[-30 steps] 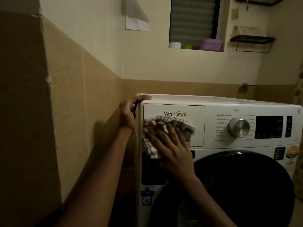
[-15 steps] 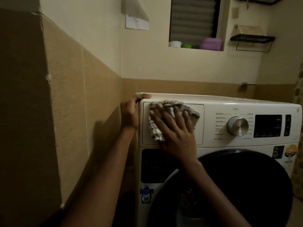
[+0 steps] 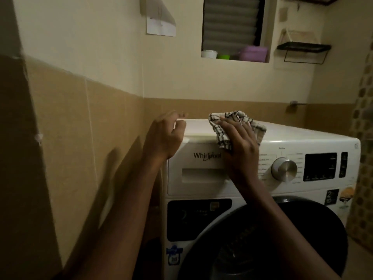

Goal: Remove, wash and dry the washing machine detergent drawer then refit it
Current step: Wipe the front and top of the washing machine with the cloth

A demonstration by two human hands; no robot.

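The white washing machine stands against a tiled wall. Its detergent drawer sits flush in the top left of the front panel, under the Whirlpool logo, with its handle recess showing. My left hand grips the machine's top left corner, fingers curled over the edge. My right hand lies flat, fingers spread, and presses a black-and-white checked cloth onto the machine's top front edge, just above the drawer. Part of the cloth hangs over the drawer's upper rim.
A silver dial and a dark display sit right of the drawer. The dark round door fills the lower front. A tan tiled wall is close on the left. A window ledge holds containers, beside a black wall shelf.
My right hand has slid the cloth upward from the drawer's front panel onto the machine's top edge, uncovering the logo and handle recess. My left hand stays at the corner.
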